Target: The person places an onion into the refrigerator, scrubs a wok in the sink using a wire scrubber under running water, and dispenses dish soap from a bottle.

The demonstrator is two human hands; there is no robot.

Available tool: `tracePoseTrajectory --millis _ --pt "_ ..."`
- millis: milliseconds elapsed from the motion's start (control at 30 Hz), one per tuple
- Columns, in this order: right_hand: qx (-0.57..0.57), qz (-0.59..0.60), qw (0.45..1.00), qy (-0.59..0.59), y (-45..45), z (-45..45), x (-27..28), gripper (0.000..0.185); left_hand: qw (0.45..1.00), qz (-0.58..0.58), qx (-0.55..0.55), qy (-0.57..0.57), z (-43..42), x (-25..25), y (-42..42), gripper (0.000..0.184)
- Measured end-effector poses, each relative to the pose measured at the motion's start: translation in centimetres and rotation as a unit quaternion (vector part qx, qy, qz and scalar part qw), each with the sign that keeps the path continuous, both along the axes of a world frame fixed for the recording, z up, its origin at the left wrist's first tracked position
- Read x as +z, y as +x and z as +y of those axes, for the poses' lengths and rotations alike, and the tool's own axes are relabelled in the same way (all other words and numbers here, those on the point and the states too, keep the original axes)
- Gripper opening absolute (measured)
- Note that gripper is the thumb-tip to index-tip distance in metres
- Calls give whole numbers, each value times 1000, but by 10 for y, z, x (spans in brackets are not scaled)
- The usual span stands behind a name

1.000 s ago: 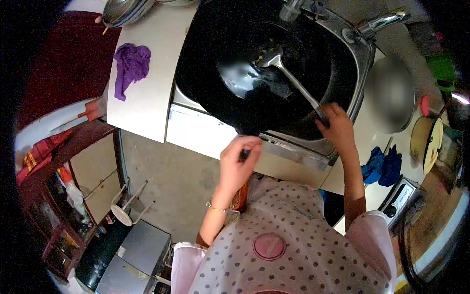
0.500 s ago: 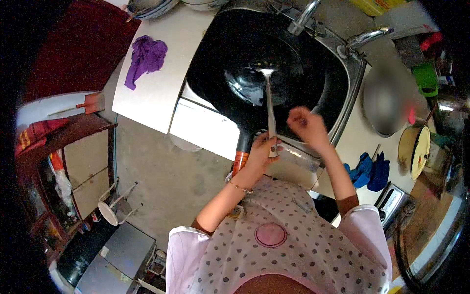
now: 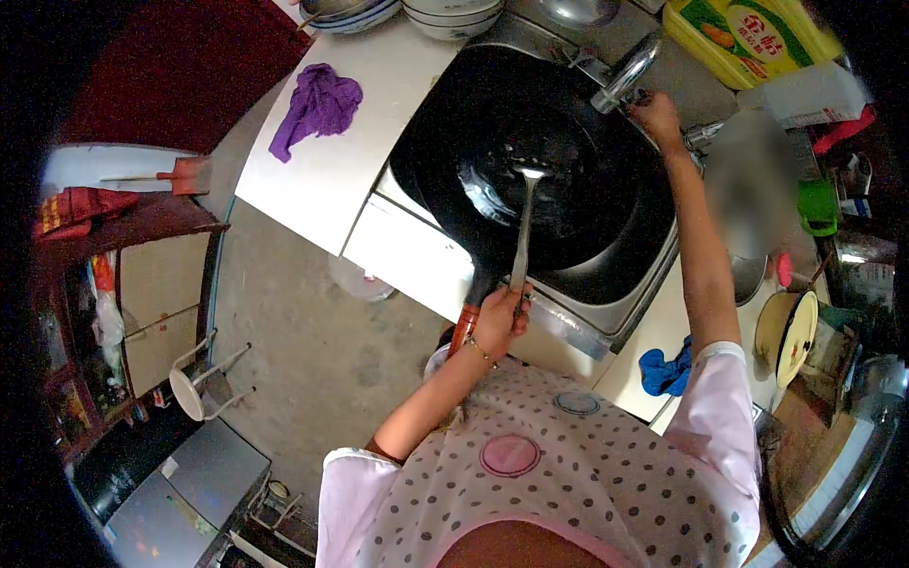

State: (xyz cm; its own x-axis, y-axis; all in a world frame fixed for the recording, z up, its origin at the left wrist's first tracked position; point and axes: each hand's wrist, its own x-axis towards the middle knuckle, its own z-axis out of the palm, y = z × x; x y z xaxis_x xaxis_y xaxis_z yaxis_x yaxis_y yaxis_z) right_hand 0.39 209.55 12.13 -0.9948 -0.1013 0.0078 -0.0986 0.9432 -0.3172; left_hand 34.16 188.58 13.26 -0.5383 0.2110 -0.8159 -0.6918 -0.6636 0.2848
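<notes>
Firmly, my left hand [image 3: 499,322] grips the spatula [image 3: 525,227], its head over the wok [image 3: 584,222]; my right hand [image 3: 660,120] is beside the tap [image 3: 632,71], its hold I cannot tell.

1. Front garment [image 3: 625,473]: whitish with a pink tinge, scattered dark grey dots, uneven in size.
2. Neckline trim [image 3: 573,531]: plain pink band, curved.
3. Chest patch [image 3: 509,455]: round, pink, darker ring near edge. Any lettering too small to read.
4. Second patch [image 3: 578,403]: pale centre, blue-grey rim; farther from neck.
5. Left sleeve [image 3: 355,506], right sleeve [image 3: 718,402]: pale pink, short, loose, whitish cuff edging.
6. Bracelet [image 3: 482,355]: thin, gold-toned; worn at wrist of left hand [image 3: 500,320].
</notes>
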Motion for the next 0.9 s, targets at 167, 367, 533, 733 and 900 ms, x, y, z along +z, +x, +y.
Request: tracePoseTrajectory --millis 167,367,533,733,900 --pt "-11 -12 991 130 0 -11 5 49 999 48 -22 -12 1 -10 6 17" --pt "45 -17 997 52 5 0 5 49 1000 20 -24 4 -4 -6 5 18" --pt "142 49 988 29 0 25 -16 59 1000 5 -13 -13 -1 -12 6 19" --pt "-222 232 898 -299 114 50 -94 26 952 144 -154 -222 -2 -13 9 18" --pt "-240 50 930 -273 165 25 -142 24 996 -12 -17 -89 1 -12 4 21"
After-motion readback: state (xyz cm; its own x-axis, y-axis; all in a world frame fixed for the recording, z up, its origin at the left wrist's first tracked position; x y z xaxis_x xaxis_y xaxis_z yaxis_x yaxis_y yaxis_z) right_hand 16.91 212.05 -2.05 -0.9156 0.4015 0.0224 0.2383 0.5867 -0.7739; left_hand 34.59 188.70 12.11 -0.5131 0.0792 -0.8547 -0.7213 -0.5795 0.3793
